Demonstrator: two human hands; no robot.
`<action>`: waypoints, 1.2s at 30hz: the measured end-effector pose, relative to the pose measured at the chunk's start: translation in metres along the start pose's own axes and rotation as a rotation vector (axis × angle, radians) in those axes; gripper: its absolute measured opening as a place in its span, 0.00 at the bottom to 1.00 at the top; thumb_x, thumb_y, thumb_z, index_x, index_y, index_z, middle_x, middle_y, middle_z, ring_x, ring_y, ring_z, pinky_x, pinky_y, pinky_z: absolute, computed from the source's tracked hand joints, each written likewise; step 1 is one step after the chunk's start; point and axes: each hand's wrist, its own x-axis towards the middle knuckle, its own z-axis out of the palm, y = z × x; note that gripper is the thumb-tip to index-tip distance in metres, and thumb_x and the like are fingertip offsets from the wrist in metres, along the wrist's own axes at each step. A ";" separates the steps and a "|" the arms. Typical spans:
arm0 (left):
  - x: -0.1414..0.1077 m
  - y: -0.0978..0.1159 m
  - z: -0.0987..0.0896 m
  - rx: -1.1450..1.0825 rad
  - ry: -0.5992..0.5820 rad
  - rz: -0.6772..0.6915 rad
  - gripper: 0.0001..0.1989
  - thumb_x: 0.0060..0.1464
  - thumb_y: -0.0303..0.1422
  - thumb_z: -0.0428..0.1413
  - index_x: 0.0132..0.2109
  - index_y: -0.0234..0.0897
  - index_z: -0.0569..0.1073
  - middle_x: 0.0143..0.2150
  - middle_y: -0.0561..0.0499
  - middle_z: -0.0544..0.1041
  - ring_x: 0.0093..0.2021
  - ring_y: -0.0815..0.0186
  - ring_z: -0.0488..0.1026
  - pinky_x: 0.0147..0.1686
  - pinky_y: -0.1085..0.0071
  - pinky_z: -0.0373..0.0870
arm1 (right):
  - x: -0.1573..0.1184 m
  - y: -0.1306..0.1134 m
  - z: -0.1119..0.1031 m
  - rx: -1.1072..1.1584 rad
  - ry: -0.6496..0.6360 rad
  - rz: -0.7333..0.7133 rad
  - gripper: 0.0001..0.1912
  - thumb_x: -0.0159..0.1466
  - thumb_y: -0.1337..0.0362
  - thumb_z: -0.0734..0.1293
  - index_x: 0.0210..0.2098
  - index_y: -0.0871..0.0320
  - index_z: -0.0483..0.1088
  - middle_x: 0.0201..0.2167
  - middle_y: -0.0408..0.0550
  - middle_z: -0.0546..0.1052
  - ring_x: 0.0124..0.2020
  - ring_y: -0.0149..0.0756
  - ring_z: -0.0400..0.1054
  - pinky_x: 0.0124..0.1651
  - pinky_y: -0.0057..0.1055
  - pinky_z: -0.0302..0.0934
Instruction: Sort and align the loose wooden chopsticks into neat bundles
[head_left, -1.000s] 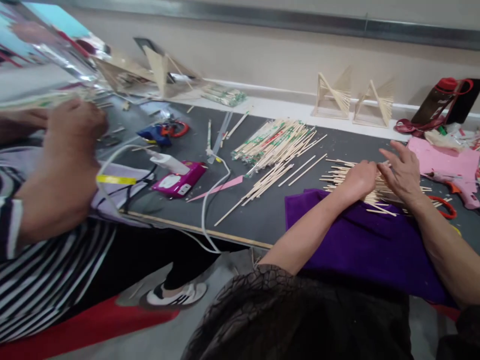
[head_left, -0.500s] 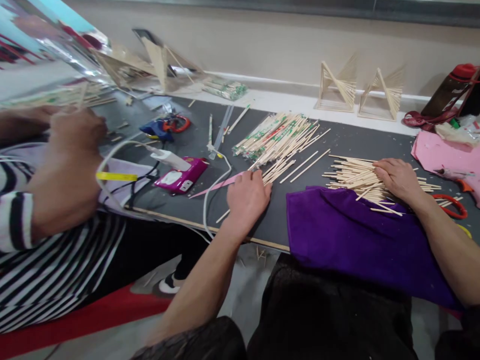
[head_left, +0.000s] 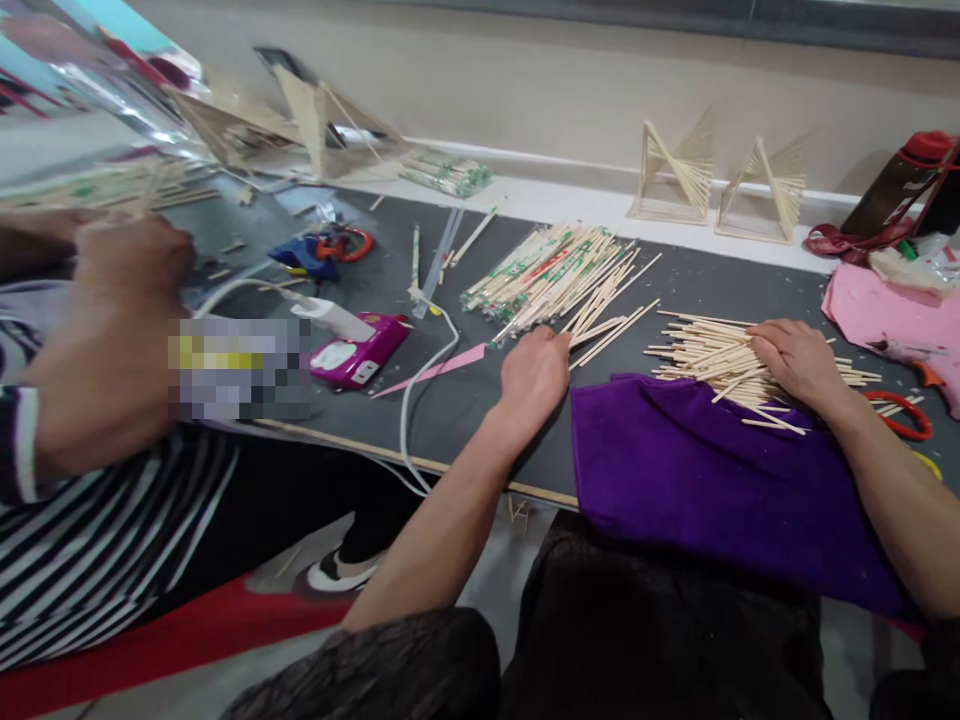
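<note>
My left hand point(head_left: 534, 378) is palm down on the dark tabletop, its fingers curled over the ends of a few loose wooden chopsticks point(head_left: 598, 332). The fingertips are partly hidden. On the right, my right hand point(head_left: 799, 362) lies on a spread pile of bare chopsticks point(head_left: 705, 352), its fingers stretched out over them. A purple cloth point(head_left: 720, 490) covers the table edge below this pile and drapes over my lap. Behind my left hand sits a heap of chopsticks in printed wrappers point(head_left: 544, 268).
A co-worker's hands point(head_left: 135, 260) work at the left. Nearby are a magenta power bank-like box point(head_left: 360, 350), a white cable point(head_left: 405, 430) and orange-handled scissors point(head_left: 352, 245). Two stick models point(head_left: 675, 175) stand by the wall. At right are a bottle point(head_left: 900, 185), pink sheet point(head_left: 862, 305) and glue gun point(head_left: 919, 362).
My left hand has moved right, and the loose chopsticks beside it have shifted right too. The pink strip it partly covered now shows. My right hand stays on the pile.
</note>
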 end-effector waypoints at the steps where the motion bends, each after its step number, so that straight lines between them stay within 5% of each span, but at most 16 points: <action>1: 0.008 0.003 0.000 -0.008 0.001 0.013 0.19 0.61 0.27 0.39 0.44 0.33 0.75 0.42 0.40 0.74 0.43 0.56 0.71 0.39 0.66 0.64 | 0.000 0.000 0.000 -0.001 -0.001 0.000 0.20 0.69 0.57 0.54 0.47 0.55 0.75 0.46 0.50 0.77 0.46 0.44 0.68 0.45 0.39 0.58; 8: 0.047 0.022 -0.006 -0.124 0.016 0.131 0.16 0.59 0.29 0.42 0.46 0.33 0.74 0.43 0.39 0.75 0.42 0.59 0.70 0.44 0.65 0.64 | 0.001 -0.001 -0.001 -0.003 -0.010 -0.006 0.21 0.69 0.56 0.54 0.47 0.54 0.75 0.46 0.49 0.78 0.46 0.44 0.69 0.44 0.38 0.57; 13: 0.029 0.028 -0.009 -0.268 0.026 0.200 0.17 0.60 0.36 0.47 0.52 0.34 0.72 0.50 0.41 0.73 0.51 0.58 0.68 0.51 0.64 0.64 | 0.001 -0.001 -0.001 0.000 -0.013 -0.007 0.21 0.69 0.56 0.54 0.47 0.54 0.75 0.46 0.50 0.78 0.45 0.44 0.69 0.44 0.39 0.58; 18: 0.012 0.031 -0.003 -0.236 -0.007 0.253 0.20 0.61 0.27 0.42 0.56 0.35 0.70 0.53 0.42 0.72 0.52 0.59 0.67 0.52 0.65 0.64 | 0.001 -0.001 -0.001 0.009 -0.014 -0.001 0.21 0.69 0.56 0.54 0.47 0.54 0.75 0.46 0.50 0.77 0.45 0.45 0.69 0.44 0.40 0.59; 23: 0.029 0.030 -0.013 -0.199 -0.008 0.155 0.19 0.59 0.34 0.48 0.55 0.34 0.70 0.53 0.39 0.70 0.53 0.54 0.67 0.48 0.62 0.66 | 0.002 -0.002 -0.002 0.006 -0.023 0.007 0.20 0.69 0.57 0.54 0.47 0.55 0.75 0.46 0.51 0.78 0.46 0.45 0.69 0.44 0.40 0.59; 28: 0.060 0.044 -0.020 -0.097 -0.017 -0.042 0.29 0.52 0.47 0.55 0.54 0.28 0.70 0.53 0.30 0.69 0.53 0.43 0.66 0.48 0.54 0.66 | 0.002 -0.003 -0.002 0.004 -0.021 0.009 0.20 0.69 0.57 0.54 0.46 0.54 0.75 0.46 0.49 0.78 0.45 0.44 0.69 0.43 0.38 0.58; 36: 0.069 0.047 -0.008 -0.140 -0.085 0.056 0.18 0.56 0.30 0.47 0.51 0.31 0.72 0.50 0.34 0.73 0.48 0.51 0.72 0.43 0.60 0.68 | 0.003 -0.005 -0.002 -0.003 -0.020 0.012 0.20 0.69 0.57 0.54 0.46 0.54 0.75 0.45 0.49 0.78 0.45 0.43 0.68 0.42 0.38 0.57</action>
